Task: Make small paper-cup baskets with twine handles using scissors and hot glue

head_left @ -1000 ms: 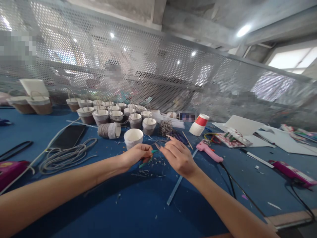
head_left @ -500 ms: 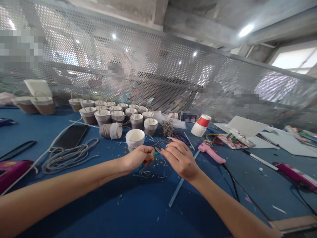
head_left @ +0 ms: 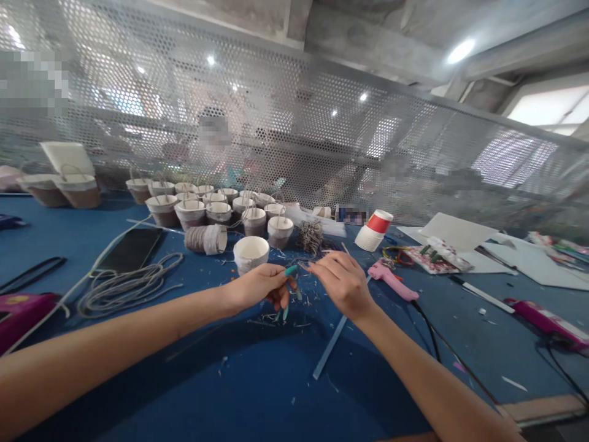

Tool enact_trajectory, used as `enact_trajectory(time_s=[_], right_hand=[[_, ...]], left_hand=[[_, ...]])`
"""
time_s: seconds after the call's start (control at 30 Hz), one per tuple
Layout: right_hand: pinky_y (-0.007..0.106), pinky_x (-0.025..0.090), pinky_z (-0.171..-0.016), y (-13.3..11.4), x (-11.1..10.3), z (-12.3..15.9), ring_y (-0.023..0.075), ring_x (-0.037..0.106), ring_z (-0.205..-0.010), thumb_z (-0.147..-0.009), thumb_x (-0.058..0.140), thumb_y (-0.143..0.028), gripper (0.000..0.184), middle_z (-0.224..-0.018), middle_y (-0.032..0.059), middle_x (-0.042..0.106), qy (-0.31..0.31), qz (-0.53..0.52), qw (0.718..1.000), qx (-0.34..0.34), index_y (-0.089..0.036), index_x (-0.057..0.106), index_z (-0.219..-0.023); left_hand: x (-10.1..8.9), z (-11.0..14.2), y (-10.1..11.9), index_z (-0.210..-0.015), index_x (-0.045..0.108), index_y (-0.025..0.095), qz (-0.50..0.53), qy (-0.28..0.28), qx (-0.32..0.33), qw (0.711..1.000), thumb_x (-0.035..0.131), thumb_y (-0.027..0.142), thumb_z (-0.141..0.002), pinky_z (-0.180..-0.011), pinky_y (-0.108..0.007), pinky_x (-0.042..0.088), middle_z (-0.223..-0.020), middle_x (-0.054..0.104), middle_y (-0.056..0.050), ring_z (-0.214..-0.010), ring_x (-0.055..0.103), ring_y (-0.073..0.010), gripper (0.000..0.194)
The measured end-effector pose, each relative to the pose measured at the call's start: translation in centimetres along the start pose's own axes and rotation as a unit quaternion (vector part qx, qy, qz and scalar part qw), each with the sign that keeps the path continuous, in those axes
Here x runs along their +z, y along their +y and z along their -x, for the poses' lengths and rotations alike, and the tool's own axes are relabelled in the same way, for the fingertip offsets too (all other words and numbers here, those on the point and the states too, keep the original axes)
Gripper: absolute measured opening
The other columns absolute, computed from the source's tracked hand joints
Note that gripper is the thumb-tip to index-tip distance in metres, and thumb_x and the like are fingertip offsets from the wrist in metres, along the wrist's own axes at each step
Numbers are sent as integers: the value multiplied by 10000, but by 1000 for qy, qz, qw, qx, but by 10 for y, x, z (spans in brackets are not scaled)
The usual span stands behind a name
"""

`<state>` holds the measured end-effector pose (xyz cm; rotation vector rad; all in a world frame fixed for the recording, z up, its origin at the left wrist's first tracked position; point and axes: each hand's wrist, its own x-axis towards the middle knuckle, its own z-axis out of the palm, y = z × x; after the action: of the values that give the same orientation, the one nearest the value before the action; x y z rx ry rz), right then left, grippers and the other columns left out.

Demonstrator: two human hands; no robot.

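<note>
My left hand (head_left: 269,287), with long teal nails, pinches one end of a short, thin grey cord (head_left: 302,264), thumb and forefinger together and the other fingers curled below. My right hand (head_left: 343,279) closes its fingertips on the cord's other side, a small gap from the left. Whether it is bare cord or wire inside is too small to tell. Just behind the left hand stands a white-lined cup (head_left: 251,253) without a handle. Beyond the right hand lies a tangled bundle of grey-brown cord pieces (head_left: 310,236). Cord scraps (head_left: 271,319) litter the table under both hands.
Several cord-wrapped cups (head_left: 191,213) with handles fill the back left; one wrapped cup (head_left: 205,239) lies sideways. A grey cord coil (head_left: 131,288) and black phone (head_left: 131,250) lie left. A pink glue gun (head_left: 393,282), stacked paper cups (head_left: 373,232) and glue stick (head_left: 330,347) are right.
My left hand has risen slightly and turned, its lower fingers now showing. My right hand's fingers have curled inward, closer to the cord. The cups have stayed put.
</note>
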<state>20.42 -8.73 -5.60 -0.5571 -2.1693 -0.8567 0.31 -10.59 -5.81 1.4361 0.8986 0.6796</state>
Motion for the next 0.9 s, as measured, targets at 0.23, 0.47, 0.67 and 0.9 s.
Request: enact_trajectory(time_s=[0.23, 0.47, 0.67, 0.9], right_hand=[[313, 444, -783, 7, 2, 2, 157, 534, -753, -830, 551, -133, 132, -687, 32, 641, -6, 9, 1000, 17, -153, 661, -761], [311, 436, -715, 27, 7, 9, 143, 539, -704, -828, 576, -189, 128, -699, 21, 673, -69, -136, 988, 29, -163, 684, -763], [289, 480, -686, 35, 17, 19, 136, 591, -723, -780, 633, -174, 82, -735, 28, 707, -50, -334, 927, 162, -188, 706, -817], [260, 504, -629, 43, 24, 27, 142, 643, -687, -771, 638, -270, 114, -734, 38, 705, -83, -422, 854, 293, -181, 709, -770]], left_hand=[[-4, -3, -4, -748, 493, 163, -49, -14, -24, 998, 525, 456, -794, -494, -227, 365, -508, 615, 5, -459, 550, -112, 299], [-11, -10, -20, -720, 530, 143, 25, -66, -55, 996, 561, 468, -773, -486, -223, 382, -523, 634, -4, -418, 537, -100, 332], [-21, -14, -30, -734, 578, 126, 109, -85, -77, 987, 601, 421, -765, -467, -194, 365, -521, 622, -2, -449, 553, -96, 298], [-25, -15, -35, -713, 575, 127, 113, -110, -64, 985, 579, 395, -791, -447, -191, 345, -518, 632, -20, -434, 555, -98, 279]])
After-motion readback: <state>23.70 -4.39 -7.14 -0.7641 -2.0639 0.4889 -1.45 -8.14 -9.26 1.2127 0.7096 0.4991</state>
